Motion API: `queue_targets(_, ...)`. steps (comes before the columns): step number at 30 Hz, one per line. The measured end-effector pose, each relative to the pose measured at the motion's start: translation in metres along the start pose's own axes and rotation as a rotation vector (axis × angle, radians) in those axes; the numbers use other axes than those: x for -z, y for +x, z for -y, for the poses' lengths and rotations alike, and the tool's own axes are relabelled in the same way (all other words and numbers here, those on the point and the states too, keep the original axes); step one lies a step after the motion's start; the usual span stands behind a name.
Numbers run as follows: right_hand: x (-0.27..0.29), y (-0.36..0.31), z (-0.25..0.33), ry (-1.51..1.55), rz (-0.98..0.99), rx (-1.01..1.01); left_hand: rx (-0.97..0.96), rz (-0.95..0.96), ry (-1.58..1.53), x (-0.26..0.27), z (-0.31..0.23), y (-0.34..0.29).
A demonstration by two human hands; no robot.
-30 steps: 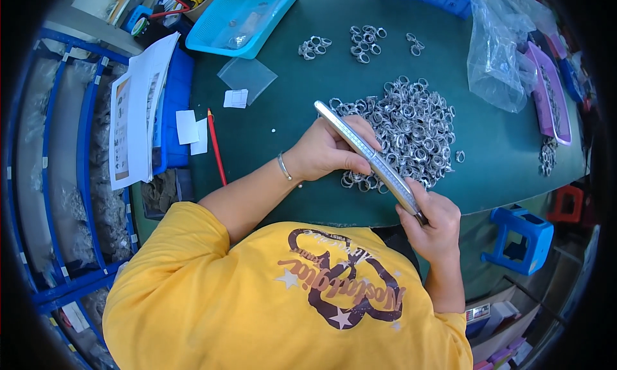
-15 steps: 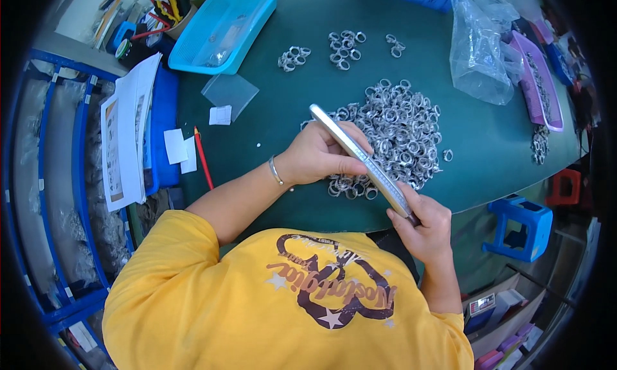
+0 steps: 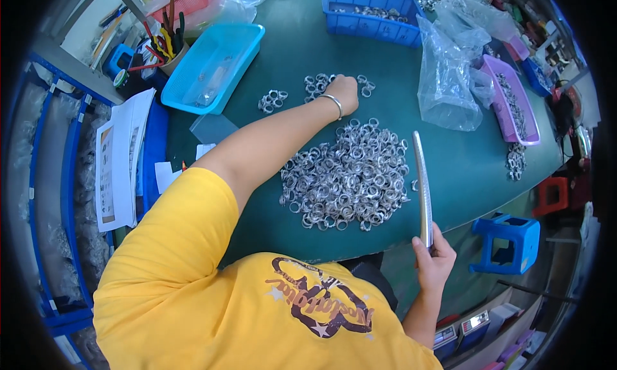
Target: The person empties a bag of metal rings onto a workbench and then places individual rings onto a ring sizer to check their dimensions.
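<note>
My right hand (image 3: 435, 254) grips the thick lower end of a silver ring mandrel (image 3: 422, 184), which points away from me. My left hand (image 3: 344, 95), a bracelet (image 3: 334, 105) at its wrist, reaches across the table with its fingers curled in. It is down among the small far groups of rings, beside the middle group (image 3: 316, 85); its fingertips and anything in them are hidden. Under that forearm lies a big heap of silver rings (image 3: 350, 177). Smaller ring groups lie to its left (image 3: 273, 101) and right (image 3: 366, 85).
On the green table (image 3: 295, 52) stand a turquoise basket (image 3: 239, 74), a blue bin with rings (image 3: 373, 33) and a purple basket (image 3: 491, 65). Clear plastic bags (image 3: 450, 81) lie at right. Papers (image 3: 119, 158) stand at left; a blue stool (image 3: 508, 245) is lower right.
My left hand has left the mandrel and reached forward to the far ring groups. My right hand has kept the mandrel, now nearly upright in the picture. The whole view has shifted.
</note>
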State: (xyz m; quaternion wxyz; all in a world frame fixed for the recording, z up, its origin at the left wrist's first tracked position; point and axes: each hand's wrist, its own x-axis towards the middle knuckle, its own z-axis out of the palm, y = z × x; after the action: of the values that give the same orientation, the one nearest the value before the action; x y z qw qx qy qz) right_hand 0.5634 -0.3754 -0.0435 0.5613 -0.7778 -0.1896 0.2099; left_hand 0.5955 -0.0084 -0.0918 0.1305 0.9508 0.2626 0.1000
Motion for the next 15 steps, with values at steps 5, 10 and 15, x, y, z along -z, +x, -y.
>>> queue_targets(5,0.004,0.0,-0.018,-0.062,-0.005,0.123,0.101,-0.044,-0.246,-0.018,0.014,0.033)
queue_targets(10,-0.001,0.002,-0.011,0.023,-0.031,-0.009,-0.217,0.114,-0.39,-0.001,-0.015,-0.007)
queue_targets(15,-0.015,0.011,-0.001,0.01,0.034,0.065,-0.079,0.217,-0.244,-0.004,-0.031,-0.024)
